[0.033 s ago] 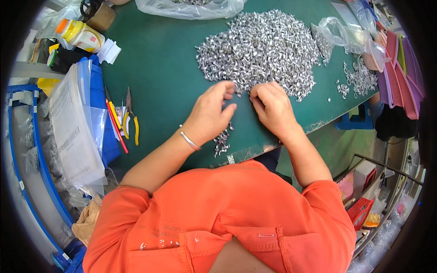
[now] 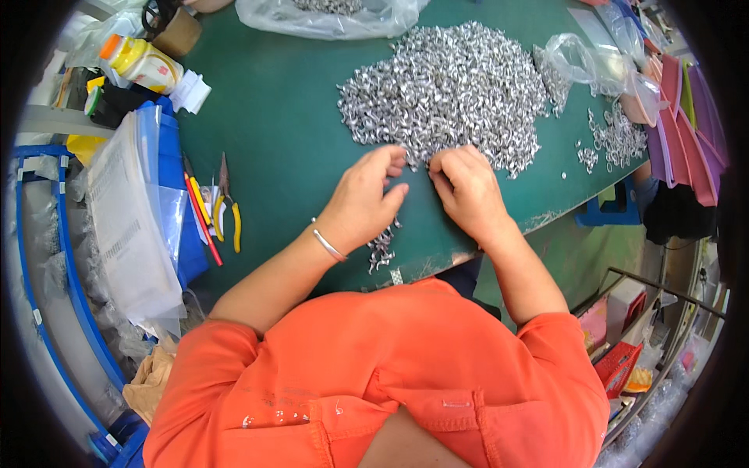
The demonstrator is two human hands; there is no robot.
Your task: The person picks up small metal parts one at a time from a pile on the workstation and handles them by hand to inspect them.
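Observation:
A large heap of small, curved silver metal pieces lies on the green tabletop. At the heap's near edge, my left hand has its fingers bent, with the thumb apart from them and a gap between. My right hand is beside it on the right, fingers curled together against the edge of the heap; whatever they pinch is hidden. Below my left palm, by the table's front edge, is a small cluster of similar metal pieces, partly covered by the hand.
Yellow-handled pliers and a red pen lie at left, near papers in plastic sleeves. A jar stands behind. A clear bag sits at the back. Rings and pink and purple bins are at right.
The whole view has shifted slightly, so the table appears a little lower. Both hands keep nearly the same pose beside the heap.

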